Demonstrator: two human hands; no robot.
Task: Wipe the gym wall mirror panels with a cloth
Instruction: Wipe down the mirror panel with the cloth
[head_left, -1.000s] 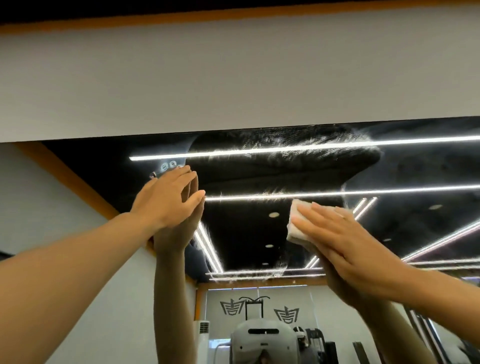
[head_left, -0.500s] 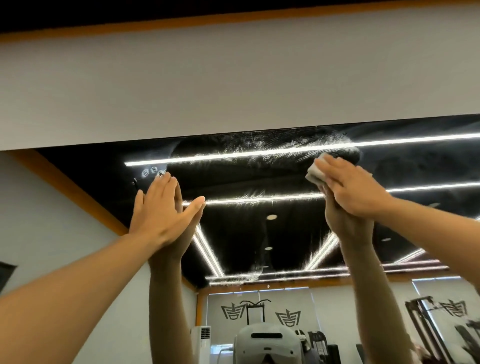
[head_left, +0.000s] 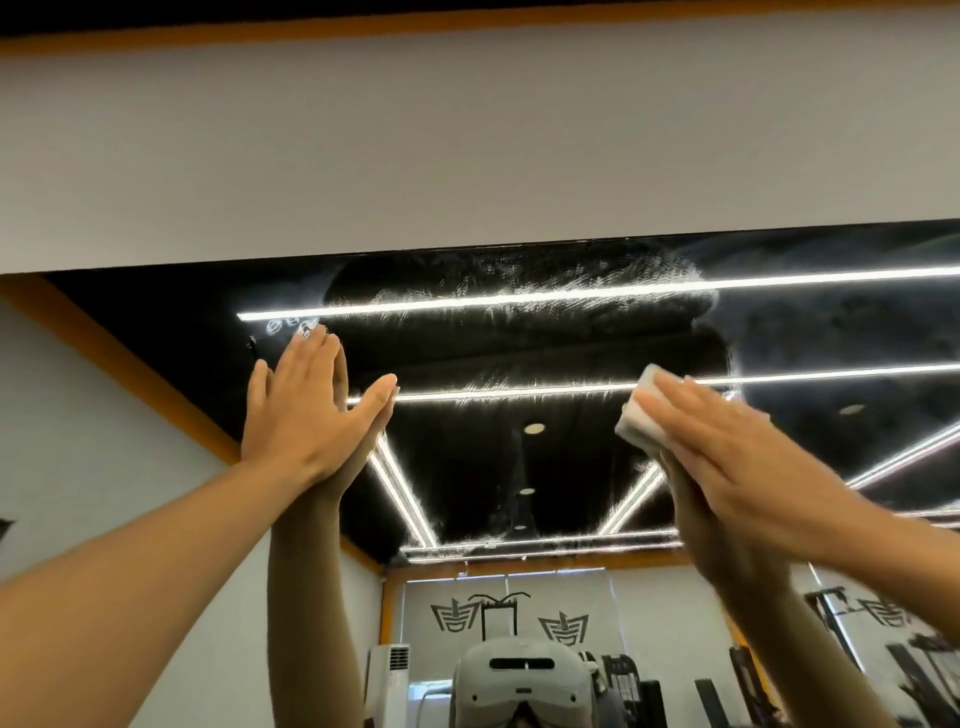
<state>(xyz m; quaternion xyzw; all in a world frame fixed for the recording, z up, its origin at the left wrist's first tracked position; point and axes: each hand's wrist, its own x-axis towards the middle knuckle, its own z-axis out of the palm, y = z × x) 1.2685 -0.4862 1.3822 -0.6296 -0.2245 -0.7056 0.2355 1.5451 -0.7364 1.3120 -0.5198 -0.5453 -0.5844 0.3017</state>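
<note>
Two hands lay flat on the mirror (head_left: 545, 467): the left hand (head_left: 306, 415) spread wide, fingers straight, holding nothing; the right hand (head_left: 727, 457) pressed a white cloth (head_left: 636, 410) against the glass with straight fingers. Smeared streaks (head_left: 519, 296) crossed the mirror's upper edge.

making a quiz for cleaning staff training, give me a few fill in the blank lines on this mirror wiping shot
1. The white cloth is pressed to the mirror by the ____ hand.
2. The left hand lies ____ on the glass.
3. Wipe smears show near the mirror's ____ edge.

Missing words: right; flat; top
</note>
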